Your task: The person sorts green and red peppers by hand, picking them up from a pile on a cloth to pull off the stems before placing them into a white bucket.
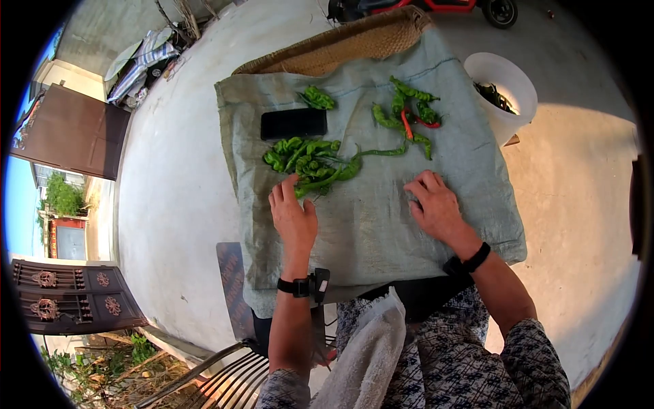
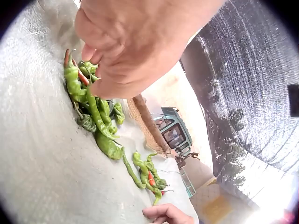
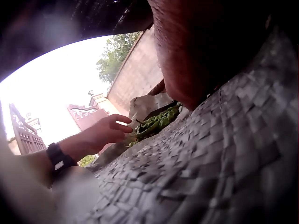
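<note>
A pile of green peppers (image 1: 306,160) lies on the grey-green woven sack (image 1: 361,238). My left hand (image 1: 294,218) is at the near edge of this pile, its fingers loosely bent; in the left wrist view the left hand (image 2: 126,46) overlaps the upper peppers (image 2: 96,105). From the right wrist view, the left hand (image 3: 105,133) shows spread fingers beside the pile. My right hand (image 1: 436,208) rests on the sack with loosely curled fingers and nothing visible in it. Beyond it lies a smaller group of green peppers (image 1: 388,119) with red ones (image 1: 407,124) among them.
A black phone (image 1: 293,125) lies behind the pile, with a small clump of green peppers (image 1: 317,97) above it. The sack covers a woven basket (image 1: 340,51). To the right stands a white bucket (image 1: 504,75) with dark green contents. A red vehicle (image 1: 436,5) is at the back.
</note>
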Motion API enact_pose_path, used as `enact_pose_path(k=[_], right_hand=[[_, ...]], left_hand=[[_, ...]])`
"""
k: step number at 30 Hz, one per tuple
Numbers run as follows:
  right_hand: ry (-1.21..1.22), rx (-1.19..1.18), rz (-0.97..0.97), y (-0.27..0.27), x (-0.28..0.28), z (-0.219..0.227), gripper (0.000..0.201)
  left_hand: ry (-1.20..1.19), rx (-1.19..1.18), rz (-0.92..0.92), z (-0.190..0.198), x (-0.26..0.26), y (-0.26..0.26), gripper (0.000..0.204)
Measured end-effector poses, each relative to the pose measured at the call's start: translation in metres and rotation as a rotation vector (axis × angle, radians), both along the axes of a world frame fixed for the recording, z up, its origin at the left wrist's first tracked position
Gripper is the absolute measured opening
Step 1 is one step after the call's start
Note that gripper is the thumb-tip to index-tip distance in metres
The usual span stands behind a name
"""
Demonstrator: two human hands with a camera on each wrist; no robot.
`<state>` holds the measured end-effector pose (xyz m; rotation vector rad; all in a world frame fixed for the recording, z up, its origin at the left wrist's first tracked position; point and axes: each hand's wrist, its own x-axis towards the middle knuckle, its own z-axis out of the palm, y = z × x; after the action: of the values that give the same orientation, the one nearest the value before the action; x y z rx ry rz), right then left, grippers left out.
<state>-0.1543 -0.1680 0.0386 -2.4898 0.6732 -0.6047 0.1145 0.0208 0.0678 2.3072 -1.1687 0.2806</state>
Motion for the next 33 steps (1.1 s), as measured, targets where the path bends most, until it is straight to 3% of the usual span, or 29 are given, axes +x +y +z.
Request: enact_pose_path(k=[1,5,9,12,19,23,26,29,32,33], right_hand=[[-0.002,-0.006,-0.001,0.001,0.0,0.0,0.032],[-0.012,-0.028,-0.009,0.001,0.0,-0.002,0.031],[-0.028,-0.026,-0.01,0.001,0.0,-0.003,0.031],[-0.043,-0.019,-0.015,0.001,0.001,-0.004,0.03],[-0.047,-0.004,-0.046,0.0,0.002,-0.006,0.029],[-0.066,-0.004,-0.045,0.0,0.003,-0.007,0.028],[-0.063,-0.007,-0.044,-0.001,0.002,-0.007,0.028],[-0.065,-0.011,-0.052,-0.001,0.002,-0.011,0.029],[-0.065,-0.006,-0.053,-0.002,0.002,-0.008,0.029],[-0.063,0.0,-0.053,-0.001,0.002,-0.007,0.029]], left_hand=[[-0.021,0.062,-0.033,0.001,0.008,-0.001,0.069],[-0.086,0.283,-0.054,-0.004,0.019,-0.015,0.077],[-0.258,0.277,-0.104,-0.024,0.03,-0.029,0.081],[-0.208,0.346,-0.071,-0.015,0.028,-0.036,0.076],[0.235,0.309,-0.304,0.019,-0.014,-0.029,0.045],[0.374,0.198,-0.355,0.015,-0.05,-0.024,0.041],[0.587,0.015,-0.343,0.008,-0.064,-0.03,0.04],[0.657,-0.002,-0.243,0.019,-0.074,-0.035,0.033],[1.124,-0.251,-0.177,0.018,-0.08,-0.042,0.025],[1.166,-0.28,-0.173,0.018,-0.081,-0.043,0.024]])
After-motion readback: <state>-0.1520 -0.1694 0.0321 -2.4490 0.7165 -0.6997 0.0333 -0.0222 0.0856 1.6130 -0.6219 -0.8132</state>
